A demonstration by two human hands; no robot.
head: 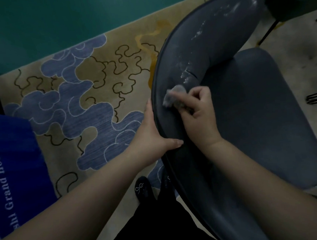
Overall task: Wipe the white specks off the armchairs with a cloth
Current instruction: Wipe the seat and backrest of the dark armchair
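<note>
Right hand (198,113) is bunching a small grey cloth (175,97) in curled fingers and pressing it onto the inner face of the dark blue-grey armchair (265,113) backrest, just below the nearest specks. Left hand (153,137) is bracing the chair's outer rim — fingers lying straight along the back edge, thumb resting on top, gripping nothing.

White specks (204,33) are running in a streak up the padded backrest toward the far arm, thickest at the top end (most of the streak is looking untouched, so I'd judge this is early).

Handling: the cloth is limp and light, so a wadded pinch with the pad sticking out past the fingertips is likely working best. Upholstery looks smooth, maybe slick — specks should shift with firm strokes. Chair is on thin legs, so it's probably prone to sliding; bracing the rim is sensible.

Patterned carpet (89,98) is lying underneath.
</note>
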